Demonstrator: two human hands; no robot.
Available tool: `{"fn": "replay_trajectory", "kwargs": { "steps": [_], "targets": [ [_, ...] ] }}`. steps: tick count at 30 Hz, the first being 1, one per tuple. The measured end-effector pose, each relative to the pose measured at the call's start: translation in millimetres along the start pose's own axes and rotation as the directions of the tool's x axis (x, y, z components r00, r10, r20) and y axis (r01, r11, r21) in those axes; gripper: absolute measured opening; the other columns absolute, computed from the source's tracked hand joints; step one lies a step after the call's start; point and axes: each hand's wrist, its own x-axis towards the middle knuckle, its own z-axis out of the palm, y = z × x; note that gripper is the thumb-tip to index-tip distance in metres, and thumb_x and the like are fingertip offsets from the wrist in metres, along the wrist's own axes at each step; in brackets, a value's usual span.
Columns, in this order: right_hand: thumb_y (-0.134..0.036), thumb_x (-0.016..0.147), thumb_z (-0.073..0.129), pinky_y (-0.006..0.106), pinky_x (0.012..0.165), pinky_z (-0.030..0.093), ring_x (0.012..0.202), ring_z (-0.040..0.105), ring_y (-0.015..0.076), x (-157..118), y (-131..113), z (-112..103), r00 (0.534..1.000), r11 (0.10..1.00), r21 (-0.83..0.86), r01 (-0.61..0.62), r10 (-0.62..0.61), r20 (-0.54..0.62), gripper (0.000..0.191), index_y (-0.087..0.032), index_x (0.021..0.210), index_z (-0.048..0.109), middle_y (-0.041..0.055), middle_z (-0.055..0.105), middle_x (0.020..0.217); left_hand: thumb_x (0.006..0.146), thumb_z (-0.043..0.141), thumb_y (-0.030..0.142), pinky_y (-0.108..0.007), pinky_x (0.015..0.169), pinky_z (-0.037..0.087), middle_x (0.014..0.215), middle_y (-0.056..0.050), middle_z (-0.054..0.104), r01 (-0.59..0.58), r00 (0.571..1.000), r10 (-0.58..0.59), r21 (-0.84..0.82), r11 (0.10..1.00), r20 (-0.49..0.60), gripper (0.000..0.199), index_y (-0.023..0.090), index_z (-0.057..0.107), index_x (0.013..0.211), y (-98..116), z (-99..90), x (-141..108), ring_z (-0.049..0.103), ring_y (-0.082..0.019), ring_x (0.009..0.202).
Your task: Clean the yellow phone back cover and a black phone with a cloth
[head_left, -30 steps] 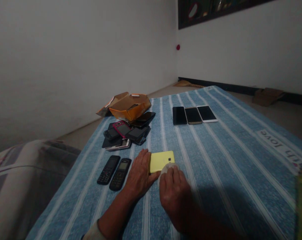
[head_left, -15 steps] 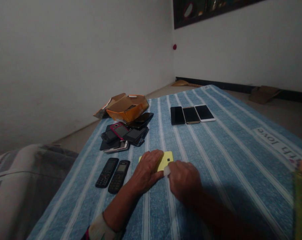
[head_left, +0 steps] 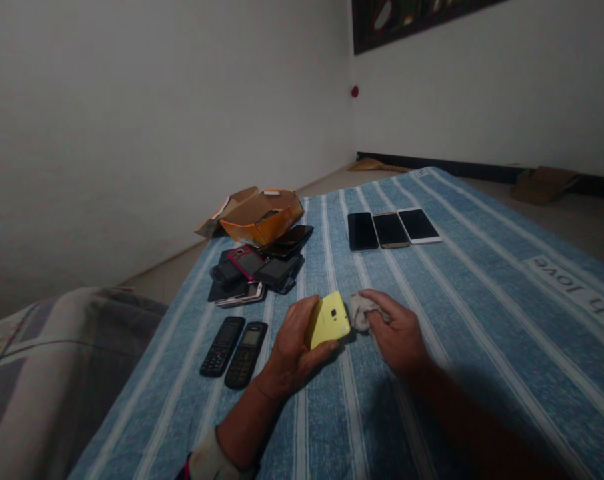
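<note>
Striped surface [head_left: 327, 427]: open box [head_left: 255, 233] at far-left corner, dark item [head_left: 270, 215] inside; half-curled left hand [head_left: 291, 347] grips yellow phone [head_left: 328, 323], right hand [head_left: 401, 333] pinches rag [head_left: 359, 312].

L hand [head_left: 297, 343] gripping yellow phone [head_left: 329, 321], R hand [head_left: 395, 330] w/ pale cloth [head_left: 363, 313] just beside, 3 phones [head_left: 393, 229] in row behind

The yellow phone [head_left: 329, 323] looks like smooth plastic. The rag [head_left: 361, 316] is crumpled cloth. The orange box [head_left: 255, 233] looks like card, the striped cover [head_left: 462, 313] like cloth.

Yellow phone [head_left: 331, 321] — front face hidden
</note>
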Motion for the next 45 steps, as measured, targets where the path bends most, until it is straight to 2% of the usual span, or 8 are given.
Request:
{"fn": "replay_trajectory", "kwargs": {
  "steps": [7, 11, 16, 24, 30, 37, 41, 45],
  "targets": [
    [-0.025, 0.080, 0.058, 0.035, 0.085, 0.056, 0.094, 0.070, 0.0207, 0.2, -8.7, 1.2, 0.984, 0.967, 0.205, -0.152, 0.128, 0.127, 0.027, -0.021, 0.102, 0.074, 0.0047, 0.075, 0.101, 0.087, 0.060, 0.051, -0.044, 0.093, 0.048, 0.121, -0.013, 0.056, -0.028, 0.999, 0.029, -0.007, 1.000, 0.020, 0.061, 0.021, 0.038, 0.135, 3.2, 1.3, 1.9, 0.055, -0.028, 0.109],
    [-0.034, 0.075, 0.068, 0.036, 0.079, 0.057, 0.087, 0.071, 0.0224, 1.5, -12.8, 1.5, 0.949, 0.905, 0.312, -0.291, 0.231, 0.215, 0.030, -0.018, 0.099, 0.075, 0.0074, 0.076, 0.096, 0.087, 0.058, 0.053, -0.045, 0.092, 0.048, 0.120, -0.013, 0.055, -0.026, 1.000, 0.025, 0.018, 1.000, 0.003, 0.061, 0.021, 0.037, 0.136, 4.5, 1.9, 0.8, 0.055, -0.028, 0.108],
    [-0.041, 0.069, 0.076, 0.038, 0.078, 0.056, 0.085, 0.071, 0.0245, 1.7, -15.2, 0.3, 0.900, 0.835, 0.361, -0.416, 0.320, 0.296, 0.040, -0.016, 0.100, 0.074, 0.0091, 0.076, 0.095, 0.089, 0.055, 0.049, -0.047, 0.094, 0.047, 0.124, -0.015, 0.054, -0.098, 0.995, 0.098, 0.061, 0.993, 0.008, 0.064, 0.021, 0.030, 0.141, 7.0, 3.2, 0.3, 0.055, -0.030, 0.111],
    [-0.038, 0.066, 0.079, 0.034, 0.075, 0.054, 0.083, 0.070, 0.0239, 2.1, -20.0, -1.1, 0.886, 0.813, 0.379, -0.442, 0.329, 0.327, 0.036, -0.018, 0.095, 0.076, 0.0075, 0.076, 0.092, 0.081, 0.057, 0.067, -0.046, 0.088, 0.051, 0.119, -0.017, 0.059, -0.068, 0.997, 0.071, 0.078, 0.995, -0.039, 0.082, 0.017, 0.034, 0.141, 7.5, 6.0, 1.3, 0.059, -0.031, 0.105],
    [-0.033, 0.065, 0.076, 0.032, 0.071, 0.053, 0.078, 0.069, 0.0221, 1.5, -19.7, 1.2, 0.858, 0.759, 0.413, -0.503, 0.379, 0.347, 0.031, -0.018, 0.093, 0.075, 0.0061, 0.075, 0.087, 0.082, 0.055, 0.069, -0.044, 0.085, 0.052, 0.117, -0.017, 0.060, -0.106, 0.992, 0.113, 0.113, 0.988, -0.054, 0.080, 0.017, 0.035, 0.140, 7.4, 5.8, 0.9, 0.060, -0.029, 0.103],
    [-0.030, 0.067, 0.070, 0.031, 0.070, 0.051, 0.075, 0.067, 0.0205, 2.1, -13.3, 3.7, 0.879, 0.792, 0.381, -0.477, 0.428, 0.211, 0.032, -0.019, 0.097, 0.074, 0.0037, 0.074, 0.087, 0.082, 0.054, 0.070, -0.042, 0.082, 0.052, 0.113, -0.014, 0.061, -0.103, 0.990, 0.112, 0.105, 0.989, -0.086, 0.077, 0.016, 0.039, 0.136, 11.4, 5.2, 0.3, 0.059, -0.027, 0.098],
    [-0.032, 0.069, 0.068, 0.033, 0.076, 0.050, 0.083, 0.067, 0.0226, 0.2, -20.3, 0.6, 0.885, 0.824, 0.349, -0.447, 0.351, 0.306, 0.027, -0.018, 0.091, 0.075, 0.0054, 0.074, 0.090, 0.081, 0.055, 0.070, -0.042, 0.082, 0.052, 0.112, -0.014, 0.061, -0.107, 0.988, 0.118, 0.108, 0.988, -0.100, 0.076, 0.017, 0.041, 0.134, 12.5, 4.6, 0.3, 0.059, -0.027, 0.098],
    [-0.035, 0.069, 0.067, 0.032, 0.070, 0.049, 0.078, 0.065, 0.0216, -0.6, -31.3, -2.4, 0.845, 0.811, 0.346, -0.473, 0.305, 0.440, 0.031, -0.016, 0.092, 0.073, 0.0050, 0.072, 0.083, 0.081, 0.055, 0.071, -0.043, 0.083, 0.051, 0.113, -0.014, 0.060, -0.088, 0.989, 0.101, 0.124, 0.988, -0.107, 0.077, 0.018, 0.040, 0.135, 12.3, 4.6, -0.2, 0.059, -0.028, 0.099]
  ]
}}
